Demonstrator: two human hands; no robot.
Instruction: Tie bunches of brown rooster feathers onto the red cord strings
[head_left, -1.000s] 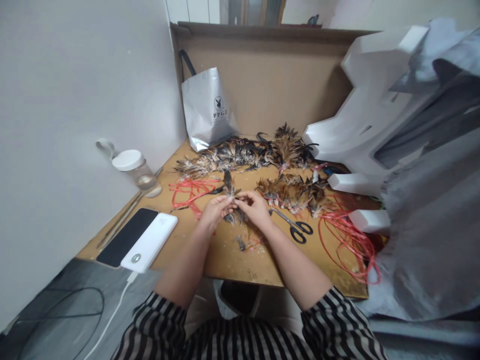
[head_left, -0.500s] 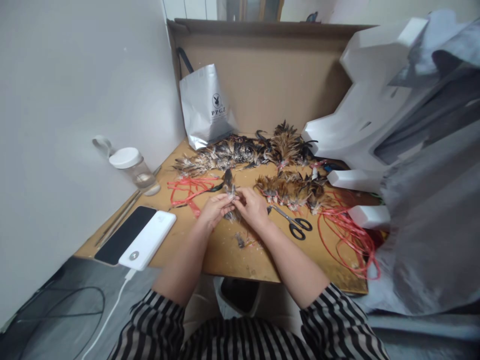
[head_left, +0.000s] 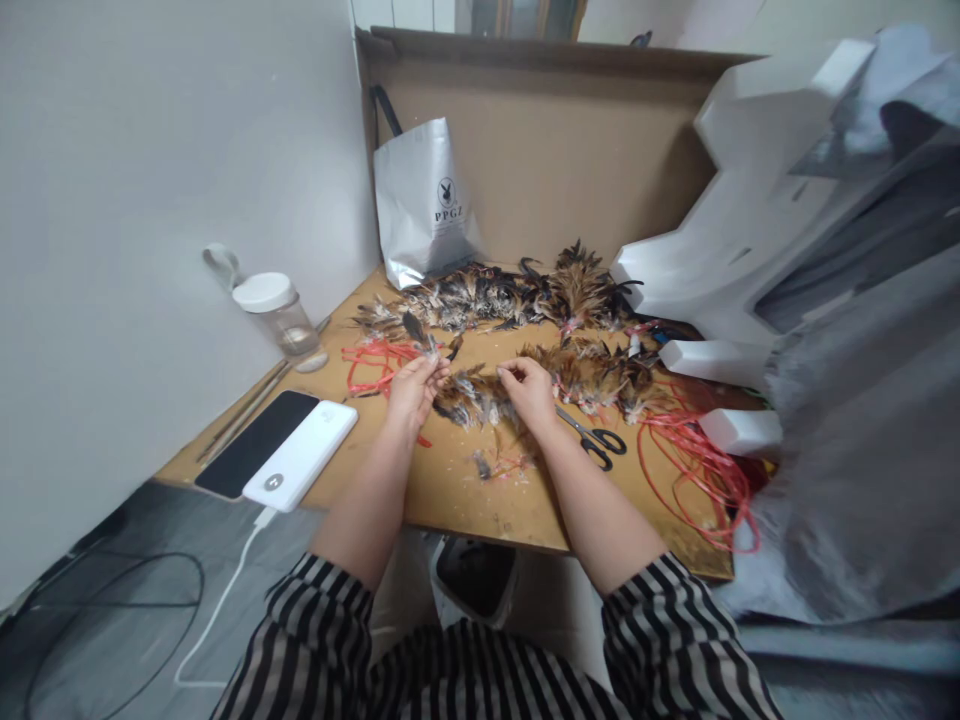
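My left hand (head_left: 411, 388) is closed in a pinch on a dark feather (head_left: 417, 332) that sticks up above its fingers. My right hand (head_left: 531, 390) is closed too, its fingertips pinched over the right end of a brown feather bunch (head_left: 469, 396) that lies on the wooden table (head_left: 465, 500) between both hands. More brown and black feathers (head_left: 495, 296) are heaped along the back of the table. Black scissors (head_left: 598, 438) lie just right of my right wrist.
Red cord (head_left: 697, 470) loops at the right, more red cord (head_left: 371, 362) at the left. A phone (head_left: 251, 456) and white power bank (head_left: 301, 456) lie front left, beside a lidded jar (head_left: 279, 318). A silver bag (head_left: 424, 205) leans on the cardboard back. White foam blocks (head_left: 739, 432) crowd the right.
My hands, close together over one feather bunch before, have drawn apart. The left hand has moved left with a single dark feather, and the bunch now lies stretched between them.
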